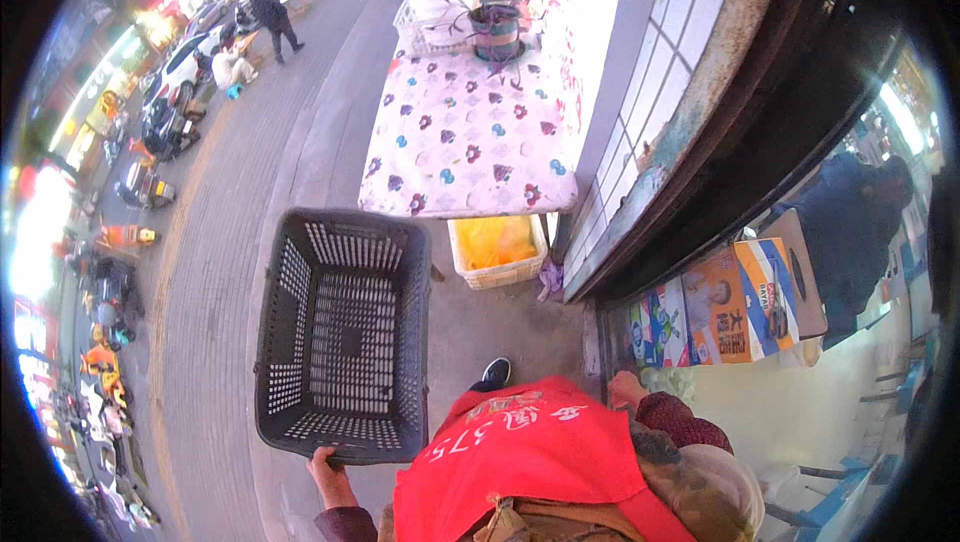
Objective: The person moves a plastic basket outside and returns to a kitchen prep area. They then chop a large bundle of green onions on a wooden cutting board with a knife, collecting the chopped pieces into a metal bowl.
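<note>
the left hand [325,469] has its grip closed on the near rim of an empty black plastic basket [345,334], held up over the pavement. further right, the right hand [626,389] sits by the window ledge [640,197]; its grip cannot be made out.
</note>
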`<act>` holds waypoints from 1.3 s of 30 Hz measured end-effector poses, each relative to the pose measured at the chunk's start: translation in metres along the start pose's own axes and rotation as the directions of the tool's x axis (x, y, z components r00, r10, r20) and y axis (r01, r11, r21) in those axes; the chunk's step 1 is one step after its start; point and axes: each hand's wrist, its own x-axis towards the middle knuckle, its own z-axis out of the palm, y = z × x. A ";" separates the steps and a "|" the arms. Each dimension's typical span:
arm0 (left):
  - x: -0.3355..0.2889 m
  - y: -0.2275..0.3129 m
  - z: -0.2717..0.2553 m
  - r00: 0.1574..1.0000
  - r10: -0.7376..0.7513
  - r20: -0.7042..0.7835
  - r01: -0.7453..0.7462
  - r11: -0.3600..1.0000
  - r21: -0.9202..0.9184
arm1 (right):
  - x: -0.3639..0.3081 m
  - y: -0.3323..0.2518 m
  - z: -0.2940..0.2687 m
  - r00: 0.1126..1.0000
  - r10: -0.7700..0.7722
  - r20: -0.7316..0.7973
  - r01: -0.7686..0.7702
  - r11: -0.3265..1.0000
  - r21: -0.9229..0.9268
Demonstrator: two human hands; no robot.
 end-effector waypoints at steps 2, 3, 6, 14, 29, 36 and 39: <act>0.001 0.004 -0.014 0.982 0.015 -0.191 0.009 0.992 0.123 | 0.007 -0.007 -0.004 0.988 0.147 -0.045 -0.134 0.969 0.206; 0.004 0.005 -0.018 0.970 0.010 -0.244 0.019 0.993 0.117 | 0.008 -0.013 -0.003 0.971 0.197 -0.132 -0.169 0.965 0.200; 0.025 0.000 -0.017 0.977 -0.051 -0.206 0.123 0.927 0.353 | -0.001 -0.023 -0.008 0.985 0.161 -0.055 -0.142 0.958 0.251; 0.101 -0.068 0.076 0.931 -0.365 0.035 0.294 0.801 0.521 | -0.082 -0.043 -0.013 0.813 0.581 0.041 -0.439 0.564 0.699; 0.161 -0.225 0.303 0.501 -0.249 0.829 -0.447 0.746 0.494 | -0.233 -0.143 0.085 0.608 0.780 0.148 -0.581 0.309 0.753; 0.191 -0.279 0.382 0.435 -0.306 0.847 -0.635 0.562 0.530 | -0.246 -0.236 0.123 0.460 0.852 0.251 -0.568 0.065 0.821; 0.185 -0.303 0.415 0.564 -0.499 0.658 0.005 0.799 0.602 | -0.241 -0.266 0.132 0.413 0.864 0.289 -0.553 -0.015 0.833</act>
